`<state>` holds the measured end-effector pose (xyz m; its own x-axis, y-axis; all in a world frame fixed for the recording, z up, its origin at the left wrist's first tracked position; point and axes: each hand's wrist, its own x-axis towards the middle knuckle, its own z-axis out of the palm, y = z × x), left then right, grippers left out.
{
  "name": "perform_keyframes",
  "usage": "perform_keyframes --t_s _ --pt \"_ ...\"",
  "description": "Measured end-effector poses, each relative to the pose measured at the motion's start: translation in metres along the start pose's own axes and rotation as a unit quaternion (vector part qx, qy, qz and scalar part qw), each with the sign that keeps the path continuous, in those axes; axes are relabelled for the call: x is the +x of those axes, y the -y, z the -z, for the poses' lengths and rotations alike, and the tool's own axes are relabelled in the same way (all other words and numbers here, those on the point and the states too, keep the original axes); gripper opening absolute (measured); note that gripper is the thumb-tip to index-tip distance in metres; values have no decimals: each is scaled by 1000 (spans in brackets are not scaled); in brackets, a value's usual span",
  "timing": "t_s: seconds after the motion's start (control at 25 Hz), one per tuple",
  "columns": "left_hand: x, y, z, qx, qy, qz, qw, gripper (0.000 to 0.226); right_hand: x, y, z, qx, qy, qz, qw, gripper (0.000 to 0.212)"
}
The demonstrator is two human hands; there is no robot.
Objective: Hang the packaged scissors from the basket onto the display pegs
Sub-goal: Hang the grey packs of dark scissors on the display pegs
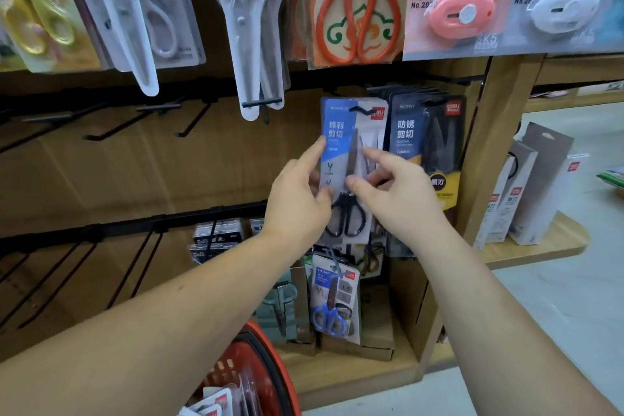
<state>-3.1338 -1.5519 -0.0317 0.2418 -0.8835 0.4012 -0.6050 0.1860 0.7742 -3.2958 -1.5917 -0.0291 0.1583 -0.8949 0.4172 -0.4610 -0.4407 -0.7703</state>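
Observation:
A blue-and-white pack of black-handled scissors [341, 132] hangs at a peg in the middle row, its hang hole at the peg tip. My left hand [300, 199] holds the pack's left edge, forefinger up along the card. My right hand [395, 189] pinches the pack's right side with thumb and fingers. The red basket [256, 365] sits low in front, with more packaged scissors [216, 402] inside.
A dark pack of scissors [425, 142] hangs right beside the held one. Empty black pegs [141, 118] run to the left. Larger scissors packs [250, 20] hang above, blue-handled scissors [332, 304] below. A wooden post [486, 145] bounds the right side.

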Motion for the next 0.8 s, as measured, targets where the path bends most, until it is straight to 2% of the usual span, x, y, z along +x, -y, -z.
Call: perform_keyframes --t_s 0.08,0.24,0.36,0.44,0.56,0.64,0.8 --pt "-5 7 4 -22 36 11 999 73 -2 -6 -11 -8 28 -9 1000 74" --pt "-10 13 20 -39 34 45 998 62 0 -9 -25 -103 -82 5 991 71" --pt "-25 17 39 -47 33 56 997 56 -1 -7 -32 -91 -46 -16 995 78" --pt "-43 22 58 -47 50 61 996 54 -2 -1 -31 -126 -47 -29 991 73" --pt "-77 29 92 -52 56 85 993 51 -14 28 -29 -204 -52 -3 978 58" --pt "-110 34 120 -46 67 91 993 50 -37 60 -42 -221 -14 33 975 49" --pt "-186 56 188 23 150 111 982 54 -115 121 -97 -201 125 72 969 33"
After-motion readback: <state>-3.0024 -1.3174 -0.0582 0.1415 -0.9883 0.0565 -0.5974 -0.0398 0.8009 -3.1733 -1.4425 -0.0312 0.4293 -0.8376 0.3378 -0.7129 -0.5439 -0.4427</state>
